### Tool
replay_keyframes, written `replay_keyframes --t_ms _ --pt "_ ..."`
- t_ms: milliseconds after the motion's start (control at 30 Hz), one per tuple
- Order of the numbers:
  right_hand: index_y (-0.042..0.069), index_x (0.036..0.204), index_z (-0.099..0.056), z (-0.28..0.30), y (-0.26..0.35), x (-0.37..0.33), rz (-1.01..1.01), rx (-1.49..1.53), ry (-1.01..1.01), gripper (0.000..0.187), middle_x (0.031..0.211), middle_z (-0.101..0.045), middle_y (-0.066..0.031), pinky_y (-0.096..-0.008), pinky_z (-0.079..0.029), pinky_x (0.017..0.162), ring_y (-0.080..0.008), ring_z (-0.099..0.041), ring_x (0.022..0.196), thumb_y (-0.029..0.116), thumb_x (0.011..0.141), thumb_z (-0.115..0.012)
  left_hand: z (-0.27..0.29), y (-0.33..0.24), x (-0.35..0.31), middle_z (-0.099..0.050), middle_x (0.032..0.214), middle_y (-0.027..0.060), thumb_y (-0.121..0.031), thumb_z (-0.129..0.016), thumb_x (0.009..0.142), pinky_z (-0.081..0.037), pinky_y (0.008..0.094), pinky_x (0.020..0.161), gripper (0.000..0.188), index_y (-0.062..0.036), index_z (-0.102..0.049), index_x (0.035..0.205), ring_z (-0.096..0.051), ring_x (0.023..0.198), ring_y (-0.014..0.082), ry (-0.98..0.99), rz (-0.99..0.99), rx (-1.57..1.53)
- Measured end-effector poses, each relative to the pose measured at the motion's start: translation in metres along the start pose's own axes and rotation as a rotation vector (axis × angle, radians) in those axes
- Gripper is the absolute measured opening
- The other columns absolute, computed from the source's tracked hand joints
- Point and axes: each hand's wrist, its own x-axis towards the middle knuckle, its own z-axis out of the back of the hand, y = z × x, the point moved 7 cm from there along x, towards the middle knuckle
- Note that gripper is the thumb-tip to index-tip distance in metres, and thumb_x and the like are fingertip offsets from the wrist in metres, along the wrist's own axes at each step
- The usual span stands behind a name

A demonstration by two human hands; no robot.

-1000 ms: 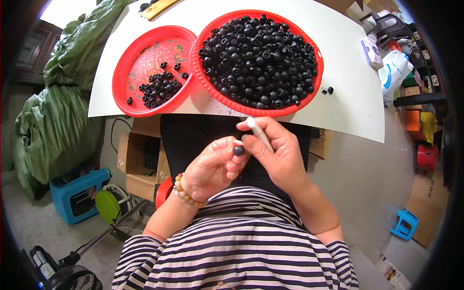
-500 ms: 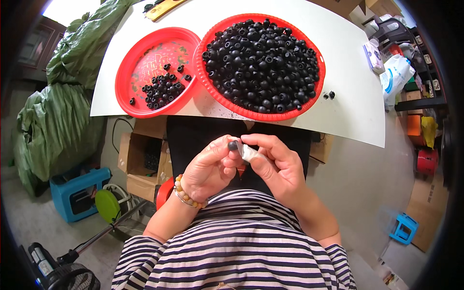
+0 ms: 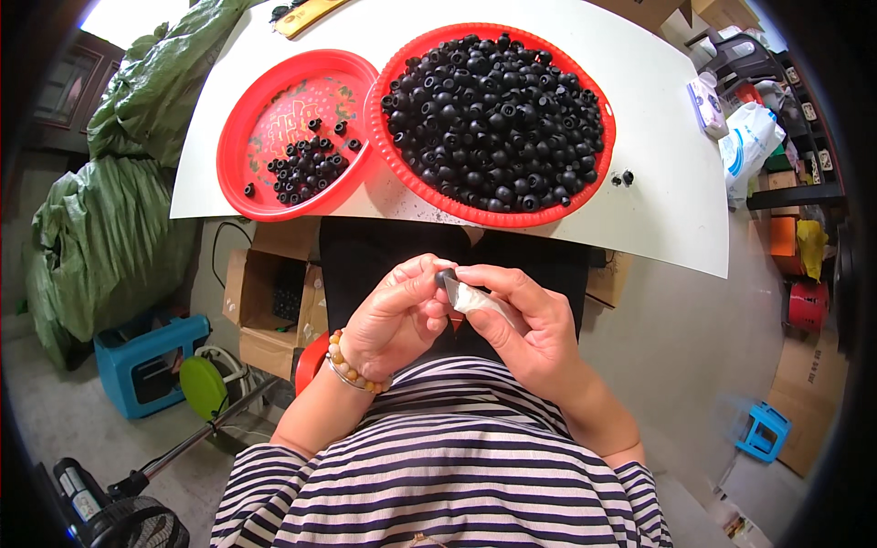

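Note:
My left hand (image 3: 395,315) pinches a small round black rubber-like piece (image 3: 445,277) between thumb and fingertips, over my lap. Closed around a small blade with a white wrapped grip (image 3: 473,300), my right hand (image 3: 532,329) holds its metal edge against the piece. Beyond my hands, a red basket (image 3: 498,220) is heaped with similar black pieces (image 3: 493,119), many of them hollow at one end. To its left, a shallow red tray (image 3: 233,187) carries a smaller group of black pieces (image 3: 306,169).
Both containers stand on a white table (image 3: 676,210), the basket overlapping the tray's edge. Two black bits (image 3: 622,179) lie right of the basket. An open cardboard box (image 3: 265,310) and a blue stool (image 3: 151,365) are at lower left; a white plastic bag (image 3: 751,146) is at right.
The black piece has tilted slightly in my left fingers, and the blade has shifted a little against it. Both hands stay in nearly the same place.

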Motion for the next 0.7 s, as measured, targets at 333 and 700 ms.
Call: replay_keyframes --t_ms 333,700 --pt "0.003 0.109 -0.056 0.001 -0.002 0.0 -0.007 -0.009 0.006 0.026 0.093 -0.063 -0.0123 -0.0258 -0.048 0.073 -0.0172 -0.062 0.084 0.008 0.084 -0.057 -0.002 0.001 0.002 -0.056 0.083 0.0042 -0.009 -0.055 0.086 -0.049 0.0191 0.057 0.018 -0.0028 -0.05 0.102 -0.053 0.065 0.0076 0.08 0.017 -0.001" --pt "0.002 0.11 -0.054 0.012 -0.023 -0.001 -0.229 0.11 0.0 0.025 0.084 -0.058 -0.0005 -0.0184 -0.043 0.067 -0.004 -0.05 0.073 0.018 0.092 -0.049 -0.001 -0.034 -0.005 -0.043 0.085 0.0062 -0.011 -0.055 0.087 -0.042 0.0142 0.051 0.016 -0.0033 -0.051 0.1 -0.036 0.064 0.0079 0.114 -0.212 0.143"
